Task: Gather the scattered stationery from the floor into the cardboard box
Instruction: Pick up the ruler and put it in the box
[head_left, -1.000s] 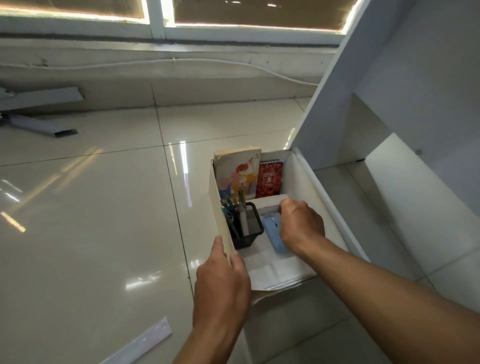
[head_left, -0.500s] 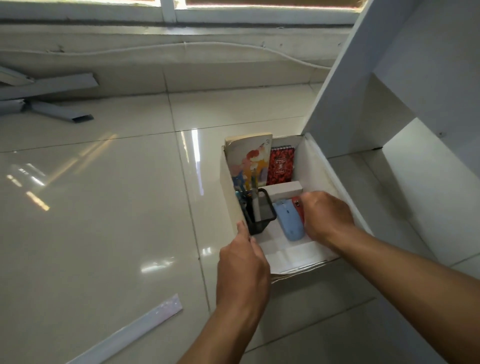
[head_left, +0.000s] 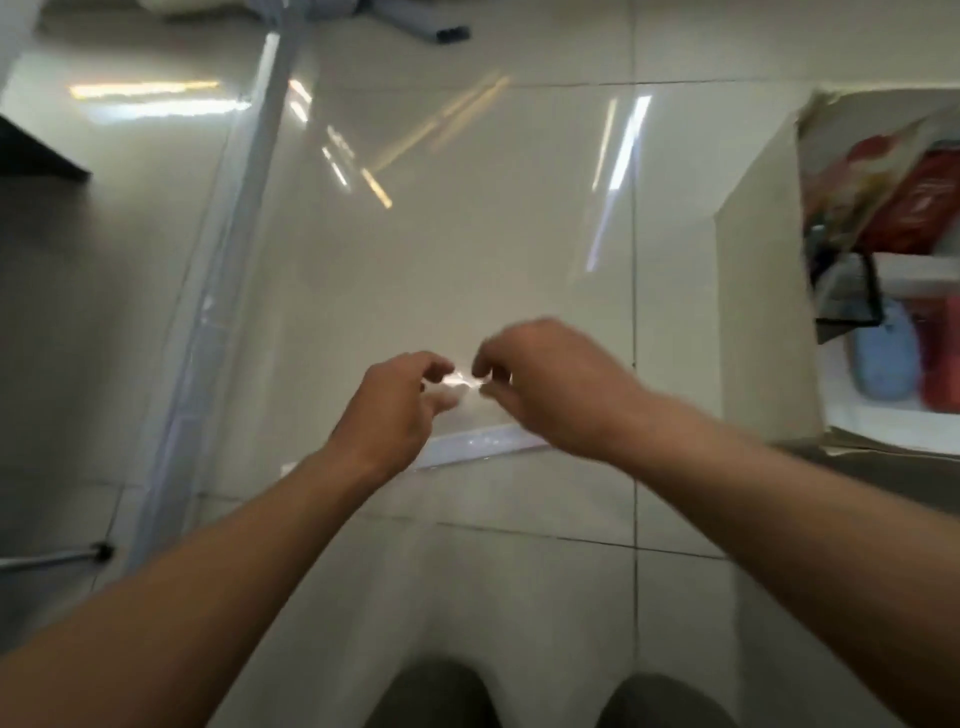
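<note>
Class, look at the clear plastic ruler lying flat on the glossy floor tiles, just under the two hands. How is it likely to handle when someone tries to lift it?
The ruler looks thin and flat, so probably light and slightly bendy. Lying flush on the shiny tile, it may slide rather than lift; an edge likely needs prying up.

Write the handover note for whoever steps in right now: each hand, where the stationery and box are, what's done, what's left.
Left hand and right hand: both over the floor, fingers curled close together above the clear ruler; blur hides whether either one grips anything.
Cardboard box: on the floor to the right, open.
Done: already in the box are a blue case, a red item, a black mesh pen holder and a red notebook.
Left: the ruler lies on the tiles under the hands; it probably goes into the box next. No other loose stationery shows in this view.
</note>
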